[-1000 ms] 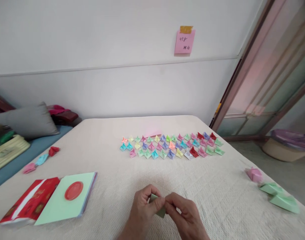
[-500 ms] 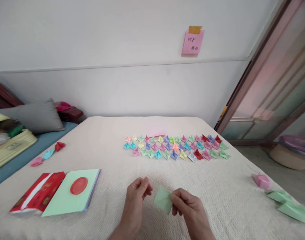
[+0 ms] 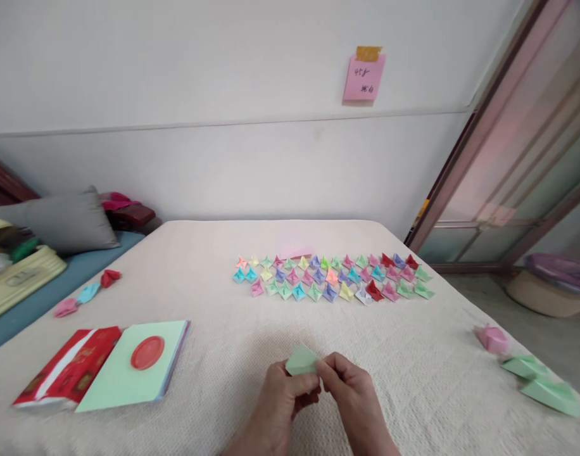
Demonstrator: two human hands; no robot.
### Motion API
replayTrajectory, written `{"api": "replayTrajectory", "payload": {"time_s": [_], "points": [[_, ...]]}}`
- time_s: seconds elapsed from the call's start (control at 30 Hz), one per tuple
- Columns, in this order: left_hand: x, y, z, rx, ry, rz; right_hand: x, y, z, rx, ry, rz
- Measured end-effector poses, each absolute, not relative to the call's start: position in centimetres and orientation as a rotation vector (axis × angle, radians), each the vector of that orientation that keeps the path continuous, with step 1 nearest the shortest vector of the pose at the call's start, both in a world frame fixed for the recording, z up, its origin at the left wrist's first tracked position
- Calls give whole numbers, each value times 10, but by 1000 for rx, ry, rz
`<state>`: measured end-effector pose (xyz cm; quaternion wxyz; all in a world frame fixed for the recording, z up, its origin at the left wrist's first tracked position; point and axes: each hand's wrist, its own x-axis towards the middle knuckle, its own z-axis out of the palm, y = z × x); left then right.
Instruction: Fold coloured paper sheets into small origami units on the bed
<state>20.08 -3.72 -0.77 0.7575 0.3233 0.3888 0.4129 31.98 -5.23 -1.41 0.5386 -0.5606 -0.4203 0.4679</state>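
Note:
A folded piece of pale green paper (image 3: pixel 300 360) is held above the near middle of the table. My left hand (image 3: pixel 286 396) is closed on it, with the thumb lying across its lower edge. From the other side, the fingers of my right hand (image 3: pixel 346 381) pinch its right corner. My fingers cover the paper's lower part. Beyond my hands, several small folded paper boats (image 3: pixel 315 291) in many colours stand in three rows.
A stack of green paper (image 3: pixel 123 370) bearing a red round lid (image 3: pixel 147 353) lies at left, beside a red packet (image 3: pixel 69 367). More folded papers lie near the left edge, including a red one (image 3: pixel 110 278). Pink (image 3: pixel 494 339) and green folded papers (image 3: pixel 551 395) lie at the right edge.
My left hand has moved right and taken hold of the green paper, which it was apart from before. The paper has been turned in my right hand and now shows a flatter shape.

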Motion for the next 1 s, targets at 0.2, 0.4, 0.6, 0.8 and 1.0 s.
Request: {"api": "replayTrajectory", "payload": {"time_s": [0.2, 0.4, 0.6, 0.8, 1.0], "points": [[202, -36, -7, 725, 848, 901, 312, -52, -22, -1416, -1084, 940], [200, -33, -5, 774, 805, 890, 314, -49, -26, -1437, -1085, 878], [196, -29, -7, 822, 866, 890, 316, -49, -22, -1412, -1011, 951], [185, -19, 2, 952, 946, 984, 321, -53, -8, -1296, -868, 1261], [177, -18, 7, 1234, 1004, 1040, 327, -54, 3, -1215, -927, 1293]]}}
